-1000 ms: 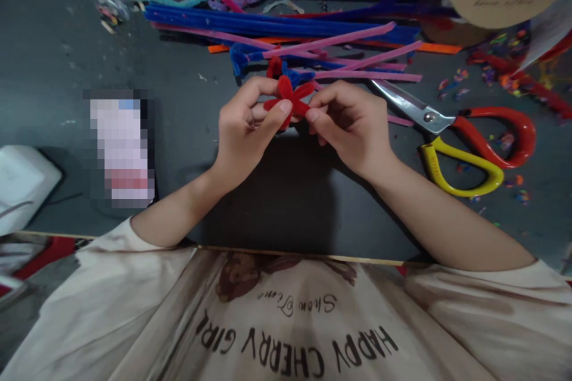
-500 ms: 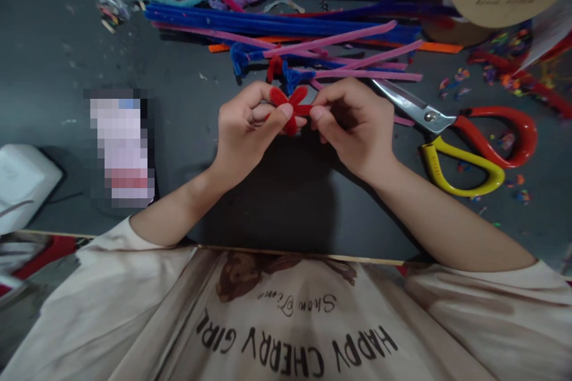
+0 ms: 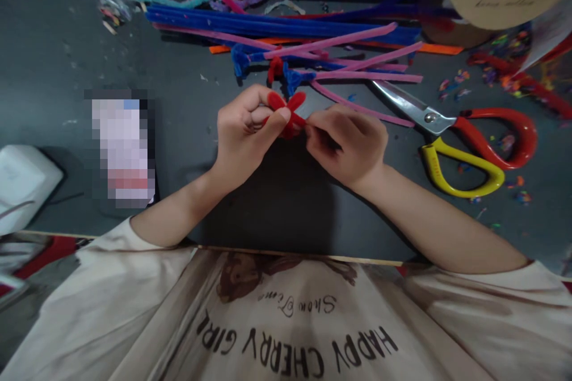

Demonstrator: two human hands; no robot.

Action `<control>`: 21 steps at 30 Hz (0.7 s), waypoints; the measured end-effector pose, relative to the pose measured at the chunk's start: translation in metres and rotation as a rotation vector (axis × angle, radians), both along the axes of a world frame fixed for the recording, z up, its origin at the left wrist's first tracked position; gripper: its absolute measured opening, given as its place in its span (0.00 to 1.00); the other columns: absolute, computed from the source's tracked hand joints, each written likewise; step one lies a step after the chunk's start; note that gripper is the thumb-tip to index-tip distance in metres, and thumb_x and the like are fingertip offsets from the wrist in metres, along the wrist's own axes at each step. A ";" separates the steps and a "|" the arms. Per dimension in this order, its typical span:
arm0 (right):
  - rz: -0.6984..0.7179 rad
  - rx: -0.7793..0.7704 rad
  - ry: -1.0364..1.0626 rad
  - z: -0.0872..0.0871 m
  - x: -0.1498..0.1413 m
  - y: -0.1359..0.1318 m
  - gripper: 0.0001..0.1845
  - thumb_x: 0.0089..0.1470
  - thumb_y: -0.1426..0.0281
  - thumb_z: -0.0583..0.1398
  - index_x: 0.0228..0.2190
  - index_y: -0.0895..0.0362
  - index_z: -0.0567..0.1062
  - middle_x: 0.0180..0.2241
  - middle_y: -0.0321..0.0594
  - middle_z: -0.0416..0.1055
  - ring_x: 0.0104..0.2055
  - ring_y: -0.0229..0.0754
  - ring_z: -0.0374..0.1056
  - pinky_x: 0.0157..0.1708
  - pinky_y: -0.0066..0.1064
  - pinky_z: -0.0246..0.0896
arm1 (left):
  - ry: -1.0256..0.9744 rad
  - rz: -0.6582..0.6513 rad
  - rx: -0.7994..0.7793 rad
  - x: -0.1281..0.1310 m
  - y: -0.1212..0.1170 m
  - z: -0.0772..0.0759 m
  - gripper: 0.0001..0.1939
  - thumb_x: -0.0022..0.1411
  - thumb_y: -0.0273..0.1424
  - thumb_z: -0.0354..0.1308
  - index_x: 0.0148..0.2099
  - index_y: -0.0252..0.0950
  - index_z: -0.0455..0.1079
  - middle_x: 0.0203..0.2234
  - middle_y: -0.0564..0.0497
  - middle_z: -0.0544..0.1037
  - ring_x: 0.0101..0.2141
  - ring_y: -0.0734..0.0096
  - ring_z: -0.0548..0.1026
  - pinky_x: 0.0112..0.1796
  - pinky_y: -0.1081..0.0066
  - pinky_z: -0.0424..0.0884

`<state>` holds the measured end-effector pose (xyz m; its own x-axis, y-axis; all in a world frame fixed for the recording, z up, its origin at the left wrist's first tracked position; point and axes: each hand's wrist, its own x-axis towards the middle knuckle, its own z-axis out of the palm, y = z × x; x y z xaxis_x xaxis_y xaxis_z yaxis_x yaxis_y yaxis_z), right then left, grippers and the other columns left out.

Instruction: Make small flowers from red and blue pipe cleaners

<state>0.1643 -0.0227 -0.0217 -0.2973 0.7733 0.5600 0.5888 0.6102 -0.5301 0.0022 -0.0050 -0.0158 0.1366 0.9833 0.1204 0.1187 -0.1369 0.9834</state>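
Between my hands is a red pipe-cleaner flower (image 3: 295,102) with several looped petals. The thumb and fingers of my left hand (image 3: 250,131) pinch it near its middle. My right hand (image 3: 351,140) is closed at the flower's right side, its fingertips on the end of one petal. Just beyond the hands lie blue-headed flowers (image 3: 295,77) with pink pipe-cleaner stems (image 3: 366,75), and a small red pipe-cleaner piece (image 3: 276,68) sits among them. Parts of the flower are covered by my left thumb and fingers.
Scissors (image 3: 431,119) with red and yellow handles lie open at the right. Blue pipe cleaners (image 3: 268,21) are bundled at the back. A ribbon spool (image 3: 473,0) stands at the back right, a blurred-out phone (image 3: 125,149) at the left, and a white box (image 3: 27,184) beyond it.
My right hand has moved down and slightly left, its fingers curling in, and the petal it grips now points down to the right. My left hand keeps its pinch, almost unmoved.
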 end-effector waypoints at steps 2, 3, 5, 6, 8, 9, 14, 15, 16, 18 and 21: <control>0.005 -0.004 0.021 0.001 0.000 0.001 0.07 0.54 0.77 0.54 0.30 0.54 0.70 0.24 0.31 0.70 0.23 0.29 0.63 0.25 0.24 0.57 | 0.001 -0.001 0.031 0.000 0.000 0.001 0.14 0.58 0.40 0.57 0.29 0.35 0.64 0.16 0.61 0.72 0.19 0.85 0.73 0.22 0.82 0.67; 0.016 -0.034 0.049 0.002 -0.001 0.002 0.06 0.54 0.76 0.54 0.30 0.54 0.70 0.25 0.31 0.71 0.22 0.29 0.62 0.24 0.24 0.57 | -0.004 0.000 0.040 0.000 0.001 0.001 0.13 0.58 0.40 0.58 0.29 0.35 0.64 0.16 0.61 0.72 0.19 0.86 0.73 0.22 0.83 0.67; 0.061 -0.129 0.106 0.004 0.000 0.005 0.05 0.54 0.74 0.55 0.29 0.55 0.70 0.24 0.30 0.70 0.20 0.27 0.58 0.23 0.23 0.56 | -0.027 0.004 0.043 0.000 0.001 0.001 0.12 0.58 0.39 0.58 0.30 0.35 0.65 0.16 0.61 0.72 0.18 0.86 0.72 0.21 0.83 0.67; 0.087 -0.192 0.129 0.006 0.000 0.006 0.05 0.54 0.74 0.55 0.29 0.55 0.70 0.23 0.29 0.68 0.19 0.26 0.57 0.22 0.22 0.55 | -0.038 0.009 0.039 0.001 0.001 0.000 0.11 0.58 0.38 0.58 0.31 0.35 0.65 0.17 0.61 0.73 0.19 0.86 0.72 0.22 0.84 0.67; 0.141 -0.335 0.172 0.008 0.001 0.009 0.03 0.54 0.73 0.56 0.29 0.56 0.69 0.22 0.28 0.65 0.19 0.26 0.55 0.20 0.22 0.53 | -0.042 0.026 0.036 0.001 0.002 -0.001 0.11 0.57 0.39 0.58 0.33 0.35 0.67 0.20 0.59 0.75 0.21 0.85 0.74 0.23 0.83 0.68; 0.164 -0.404 0.201 0.008 0.001 0.010 0.03 0.54 0.72 0.56 0.29 0.56 0.69 0.21 0.28 0.64 0.19 0.25 0.55 0.20 0.21 0.52 | -0.031 0.041 0.038 0.001 0.002 -0.001 0.12 0.57 0.39 0.59 0.34 0.35 0.68 0.22 0.58 0.76 0.23 0.84 0.75 0.24 0.82 0.70; 0.168 -0.616 0.395 0.009 0.002 0.013 0.10 0.57 0.64 0.56 0.27 0.56 0.66 0.20 0.29 0.61 0.19 0.25 0.54 0.18 0.22 0.49 | 0.050 0.058 0.028 -0.001 0.001 0.001 0.12 0.57 0.40 0.58 0.37 0.36 0.72 0.29 0.54 0.79 0.30 0.80 0.78 0.30 0.80 0.73; 0.149 -0.634 0.434 0.009 0.002 0.013 0.11 0.58 0.62 0.55 0.28 0.56 0.66 0.20 0.29 0.61 0.18 0.25 0.54 0.18 0.22 0.48 | 0.056 0.035 0.025 -0.001 0.000 0.001 0.12 0.58 0.39 0.58 0.37 0.36 0.72 0.30 0.54 0.79 0.29 0.80 0.78 0.30 0.80 0.73; 0.136 -0.645 0.470 0.008 0.001 0.014 0.12 0.58 0.61 0.55 0.28 0.55 0.66 0.20 0.29 0.61 0.18 0.25 0.54 0.17 0.22 0.48 | 0.058 0.007 0.023 -0.002 -0.001 0.002 0.12 0.58 0.39 0.58 0.38 0.35 0.72 0.29 0.54 0.79 0.29 0.80 0.78 0.30 0.80 0.73; 0.133 -0.659 0.520 0.008 0.001 0.015 0.13 0.58 0.59 0.55 0.28 0.55 0.65 0.20 0.29 0.62 0.17 0.25 0.55 0.17 0.22 0.49 | 0.059 -0.050 0.016 -0.002 -0.002 0.002 0.11 0.57 0.37 0.59 0.38 0.35 0.72 0.28 0.55 0.79 0.28 0.81 0.77 0.29 0.80 0.73; 0.148 -0.676 0.528 0.007 0.001 0.016 0.13 0.56 0.59 0.56 0.28 0.55 0.65 0.20 0.29 0.62 0.17 0.25 0.55 0.16 0.22 0.49 | 0.029 -0.076 0.011 -0.001 -0.002 0.002 0.10 0.58 0.36 0.59 0.38 0.35 0.71 0.25 0.56 0.78 0.26 0.81 0.77 0.28 0.80 0.72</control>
<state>0.1651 -0.0071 -0.0149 -0.2524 0.9636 0.0878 0.1032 0.1170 -0.9878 0.0008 -0.0071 -0.0138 0.2139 0.9687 0.1263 0.1356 -0.1575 0.9782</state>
